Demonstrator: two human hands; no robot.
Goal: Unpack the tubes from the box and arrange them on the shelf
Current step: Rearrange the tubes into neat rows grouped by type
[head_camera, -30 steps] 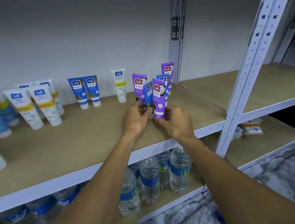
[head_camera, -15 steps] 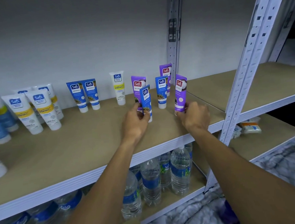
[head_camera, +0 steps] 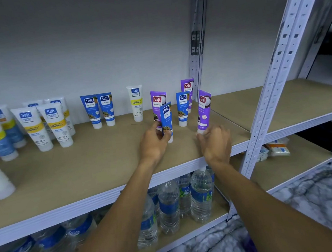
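Observation:
My left hand [head_camera: 153, 144] grips a small blue tube [head_camera: 166, 118] that stands cap-down on the tan shelf board [head_camera: 85, 172]; a purple tube [head_camera: 158, 104] stands right behind it. At the shelf's right end my right hand [head_camera: 215, 142] pinches the white cap of a purple tube [head_camera: 204, 111], upright and leaning slightly left. Farther back stand a blue tube [head_camera: 182, 108] and another purple tube [head_camera: 187, 90]. Two blue tubes [head_camera: 98, 110] and a white-and-yellow tube [head_camera: 136, 103] line the back wall. No box is in view.
Several larger white tubes [head_camera: 42, 125] crowd the shelf's left side. Water bottles [head_camera: 187, 199] stand on the shelf below. A perforated metal upright [head_camera: 272, 73] rises at the right, with another shelf bay [head_camera: 288, 104] beyond it. Small packets [head_camera: 278, 147] lie lower right.
My right hand has carried the purple tube from the cluster out to the right and set it cap-down on the shelf. My left hand stays on the blue tube.

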